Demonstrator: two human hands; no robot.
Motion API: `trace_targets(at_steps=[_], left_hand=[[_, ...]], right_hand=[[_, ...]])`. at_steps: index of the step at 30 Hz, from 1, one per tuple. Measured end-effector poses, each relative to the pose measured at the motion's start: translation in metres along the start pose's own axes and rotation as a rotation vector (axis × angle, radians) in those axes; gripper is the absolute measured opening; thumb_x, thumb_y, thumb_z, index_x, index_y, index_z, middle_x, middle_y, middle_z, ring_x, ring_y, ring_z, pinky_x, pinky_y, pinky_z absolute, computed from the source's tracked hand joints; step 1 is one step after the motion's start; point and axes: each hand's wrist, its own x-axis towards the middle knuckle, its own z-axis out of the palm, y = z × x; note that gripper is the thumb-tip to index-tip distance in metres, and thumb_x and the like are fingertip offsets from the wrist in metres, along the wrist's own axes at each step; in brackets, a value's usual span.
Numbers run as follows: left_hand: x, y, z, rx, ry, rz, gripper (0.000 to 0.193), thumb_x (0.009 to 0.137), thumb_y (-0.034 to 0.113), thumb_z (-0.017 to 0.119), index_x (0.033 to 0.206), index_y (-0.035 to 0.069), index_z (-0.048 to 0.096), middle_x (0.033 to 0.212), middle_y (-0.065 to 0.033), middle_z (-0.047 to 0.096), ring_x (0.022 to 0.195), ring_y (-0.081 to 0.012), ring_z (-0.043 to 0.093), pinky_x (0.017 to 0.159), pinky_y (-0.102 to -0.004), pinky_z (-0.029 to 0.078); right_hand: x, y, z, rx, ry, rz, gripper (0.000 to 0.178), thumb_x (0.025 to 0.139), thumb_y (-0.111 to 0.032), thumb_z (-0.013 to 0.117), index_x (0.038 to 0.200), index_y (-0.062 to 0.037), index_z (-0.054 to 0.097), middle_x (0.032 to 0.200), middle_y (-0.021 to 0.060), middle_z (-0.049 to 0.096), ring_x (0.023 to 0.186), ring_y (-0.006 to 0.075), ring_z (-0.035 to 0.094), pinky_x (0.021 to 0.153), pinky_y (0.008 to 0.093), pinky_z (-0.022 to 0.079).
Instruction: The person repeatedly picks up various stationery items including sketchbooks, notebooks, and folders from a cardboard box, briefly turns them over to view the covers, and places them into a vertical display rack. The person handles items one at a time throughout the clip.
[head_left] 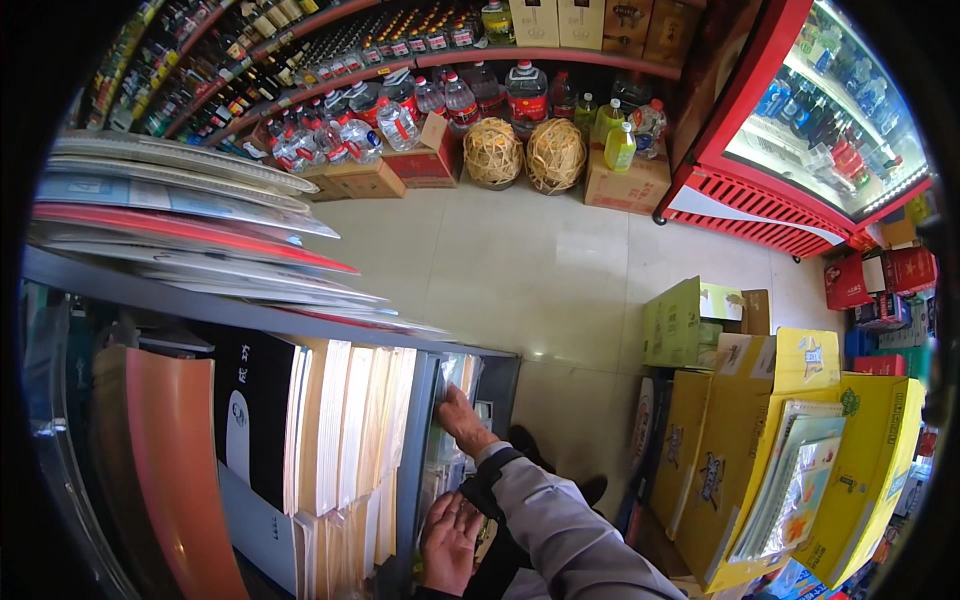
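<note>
My right hand (465,424), in a grey sleeve, reaches across into the narrow end section of a grey shelf (408,470). Its fingertips are at some clear plastic-wrapped packets (455,372); the fingers are partly hidden, so whether they grip anything does not show. Lower down, beside the same shelf, my left hand (450,542) is turned palm up with its fingers loosely extended and nothing in it. Left of the divider stand tight rows of cream and white paper notebooks or envelopes (345,430), next to a black-covered book (250,400) and an orange-brown folder (175,460).
Thin spiral-bound pads (180,215) overhang the shelf top. Yellow cartons (720,460) stand at right, a green carton (675,325) behind them. A red-framed drinks fridge (760,150), two woven round containers (493,152) and large bottles (397,122) line the far side of the tiled floor (520,260).
</note>
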Motion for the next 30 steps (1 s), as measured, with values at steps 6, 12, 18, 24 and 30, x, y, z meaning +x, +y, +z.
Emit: trace_targets(at_steps=[6,12,18,24,30], left_hand=[[-0.004,-0.001,-0.003,-0.083,0.04,-0.002,0.035,0.097,0.009,0.06,0.132,0.008,0.058,0.128,-0.0035,0.063,0.118,-0.0198,0.06,0.105,-0.0433,0.048],[0.001,-0.007,-0.003,-0.055,-0.013,-0.02,0.03,0.097,0.009,0.06,0.127,0.008,0.06,0.118,-0.0028,0.066,0.11,-0.018,0.062,0.101,-0.0409,0.051],[-0.01,0.003,0.015,-0.053,0.007,-0.033,0.033,0.097,0.008,0.061,0.13,0.007,0.061,0.123,-0.0066,0.068,0.107,-0.0182,0.064,0.096,-0.0374,0.053],[-0.013,-0.009,0.041,-0.018,-0.088,-0.077,0.022,0.102,0.018,0.059,0.121,0.01,0.066,0.119,-0.0055,0.071,0.106,-0.0182,0.068,0.092,-0.0358,0.055],[-0.02,-0.029,0.091,0.105,-0.293,-0.111,0.022,0.101,0.02,0.059,0.119,0.009,0.065,0.113,-0.0026,0.07,0.101,-0.0163,0.067,0.095,-0.0338,0.053]], right_hand=[[-0.006,-0.008,0.016,-0.334,0.095,0.025,0.032,0.09,-0.005,0.053,0.12,0.0048,0.059,0.109,0.0219,0.068,0.103,0.0312,0.062,0.092,0.0409,0.048],[0.012,0.022,0.0,-0.501,0.264,-0.036,0.044,0.086,-0.026,0.069,0.116,0.0025,0.053,0.105,0.0289,0.068,0.102,0.0479,0.065,0.089,0.0487,0.052],[-0.066,-0.046,-0.002,-0.649,0.377,-0.048,0.044,0.089,-0.028,0.069,0.12,-0.0041,0.05,0.111,0.0252,0.07,0.107,0.0474,0.065,0.089,0.0515,0.053],[-0.152,-0.077,-0.035,-0.547,0.303,-0.194,0.039,0.09,-0.016,0.064,0.124,-0.0015,0.053,0.105,0.0206,0.072,0.099,0.0374,0.071,0.085,0.0436,0.056],[-0.276,-0.163,-0.071,-0.376,0.19,-0.203,0.031,0.1,-0.018,0.06,0.121,0.0045,0.058,0.105,0.0168,0.071,0.098,0.0242,0.071,0.084,0.0356,0.057]])
